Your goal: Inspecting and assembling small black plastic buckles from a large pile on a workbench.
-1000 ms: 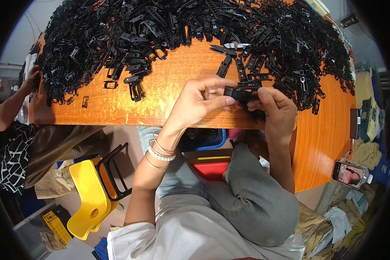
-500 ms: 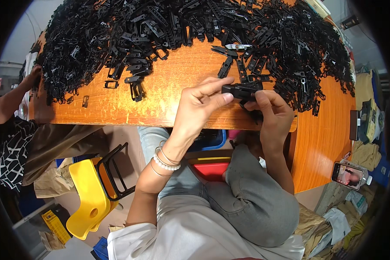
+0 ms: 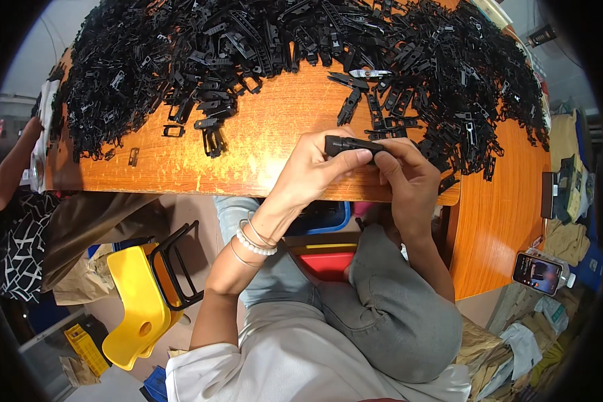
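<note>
A slim black plastic part point(image 3: 350, 145) lies crosswise between my hands, just over the table's near edge. My left hand point(image 3: 318, 161) pinches its left stretch, the thumb along the near side. On the right end, the thumb and fingers of my right hand point(image 3: 409, 173) close round it, hiding that end. Beyond the hands, loose black plastic pieces point(image 3: 385, 114) lie at the front of a big heap point(image 3: 248, 40) of similar parts. Bracelets point(image 3: 251, 242) circle my left wrist.
The wooden table point(image 3: 181, 167) ends just before my lap. Below it stand a blue bin point(image 3: 342, 218) and a red bin point(image 3: 325, 264). A yellow chair point(image 3: 137, 295) is at left, a phone point(image 3: 537, 273) at right. Another person's arm point(image 3: 13, 164) shows at far left.
My hands have come closer together, the right one shifting left and the left thumb sliding along the part. The part has moved slightly left. At far left, the other person's arm has moved.
</note>
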Motion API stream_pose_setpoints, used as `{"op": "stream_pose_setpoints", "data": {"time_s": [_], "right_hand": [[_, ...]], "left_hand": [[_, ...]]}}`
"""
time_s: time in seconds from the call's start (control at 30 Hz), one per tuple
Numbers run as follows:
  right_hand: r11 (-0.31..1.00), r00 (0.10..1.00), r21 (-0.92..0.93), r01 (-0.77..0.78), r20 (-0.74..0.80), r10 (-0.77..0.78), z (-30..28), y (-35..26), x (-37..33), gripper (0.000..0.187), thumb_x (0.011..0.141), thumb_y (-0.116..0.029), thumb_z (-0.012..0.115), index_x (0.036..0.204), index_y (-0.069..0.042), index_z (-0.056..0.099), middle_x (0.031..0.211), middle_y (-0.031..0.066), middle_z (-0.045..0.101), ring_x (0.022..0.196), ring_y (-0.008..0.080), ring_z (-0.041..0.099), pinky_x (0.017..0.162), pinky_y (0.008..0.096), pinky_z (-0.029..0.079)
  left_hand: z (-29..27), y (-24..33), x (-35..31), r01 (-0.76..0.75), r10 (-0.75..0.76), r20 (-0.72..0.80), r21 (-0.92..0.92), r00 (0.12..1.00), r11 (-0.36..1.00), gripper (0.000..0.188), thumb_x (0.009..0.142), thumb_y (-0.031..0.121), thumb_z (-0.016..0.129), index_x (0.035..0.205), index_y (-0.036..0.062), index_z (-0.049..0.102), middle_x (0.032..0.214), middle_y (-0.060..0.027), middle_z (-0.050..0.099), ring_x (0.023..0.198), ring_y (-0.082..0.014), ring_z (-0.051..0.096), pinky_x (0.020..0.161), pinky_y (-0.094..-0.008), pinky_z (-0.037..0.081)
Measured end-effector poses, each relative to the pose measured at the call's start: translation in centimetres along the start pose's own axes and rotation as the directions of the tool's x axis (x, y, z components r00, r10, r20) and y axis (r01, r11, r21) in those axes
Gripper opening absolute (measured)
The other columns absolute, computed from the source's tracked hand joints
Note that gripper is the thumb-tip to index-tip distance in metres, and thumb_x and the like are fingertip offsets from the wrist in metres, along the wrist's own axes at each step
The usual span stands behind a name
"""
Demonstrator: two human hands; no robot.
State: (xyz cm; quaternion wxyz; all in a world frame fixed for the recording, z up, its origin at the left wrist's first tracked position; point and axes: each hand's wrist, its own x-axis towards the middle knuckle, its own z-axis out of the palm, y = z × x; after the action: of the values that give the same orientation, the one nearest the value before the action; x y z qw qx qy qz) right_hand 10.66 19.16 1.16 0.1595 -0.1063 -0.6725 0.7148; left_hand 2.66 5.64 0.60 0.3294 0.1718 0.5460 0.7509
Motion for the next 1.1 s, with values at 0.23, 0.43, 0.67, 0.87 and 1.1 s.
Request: {"op": "stream_pose_setpoints", "data": {"time_s": [0.23,0.43,0.67,0.87,1.1], "right_hand": [[0.994,0.991,0.054,-0.094,-0.091,0.099,-0.7,0.1,0.3,0.019,0.087,-0.01,0.055,0.097,0.005,0.06,0.077,0.0079,0.063,0.065,0.0085,0.055,0.057,0.0187,0.042],[0.985,0.989,0.115,-0.129,-0.054,0.135,0.3,0.1,0.1,0.019,0.086,-0.011,0.057,0.096,0.005,0.061,0.074,0.008,0.063,0.061,0.0085,0.054,0.056,0.0183,0.042],[0.984,0.982,0.107,-0.144,-0.104,0.155,-0.7,0.4,0.5,0.02,0.086,-0.01,0.058,0.097,0.006,0.059,0.074,0.0101,0.064,0.062,0.0112,0.059,0.059,0.02,0.047],[0.984,0.986,0.091,-0.15,-0.06,0.156,0.1,0.1,0.5,0.02,0.086,-0.009,0.056,0.1,0.007,0.057,0.076,0.0113,0.064,0.067,0.0128,0.062,0.065,0.0209,0.049],[0.986,0.99,0.095,-0.134,-0.036,0.138,0.2,0.5,0.4,0.02,0.087,-0.009,0.055,0.1,0.007,0.057,0.076,0.0117,0.064,0.068,0.0132,0.063,0.066,0.021,0.05]], "left_hand": [[-3.2,1.0,10.0,-0.288,0.529,-0.182,0.673,0.829,0.682,0.022,0.084,0.017,0.057,0.085,-0.0046,0.063,0.072,-0.0119,0.061,0.057,-0.016,0.06,0.054,-0.0285,0.047],[-4.5,1.3,15.5,-0.012,0.637,-0.095,0.987,0.765,0.161,0.025,0.07,0.018,0.067,0.075,-0.0066,0.061,0.081,-0.0231,0.059,0.072,-0.0366,0.061,0.063,-0.0417,0.049],[-4.7,0.6,12.0,0.019,0.656,-0.1,0.991,0.748,0.129,0.024,0.068,0.016,0.065,0.077,-0.0048,0.057,0.08,-0.0213,0.059,0.071,-0.037,0.059,0.065,-0.0423,0.047],[-5.3,-0.7,8.1,0.069,0.527,-0.252,0.937,0.812,0.341,0.022,0.073,0.016,0.063,0.08,-0.0047,0.058,0.072,-0.0192,0.061,0.069,-0.0342,0.06,0.064,-0.0395,0.046],[-6.7,-1.0,7.4,-0.044,0.303,-0.468,0.486,0.83,0.873,0.013,0.075,0.008,0.061,0.076,-0.0047,0.06,0.065,-0.0079,0.061,0.057,-0.0127,0.057,0.052,-0.0228,0.045]]}}
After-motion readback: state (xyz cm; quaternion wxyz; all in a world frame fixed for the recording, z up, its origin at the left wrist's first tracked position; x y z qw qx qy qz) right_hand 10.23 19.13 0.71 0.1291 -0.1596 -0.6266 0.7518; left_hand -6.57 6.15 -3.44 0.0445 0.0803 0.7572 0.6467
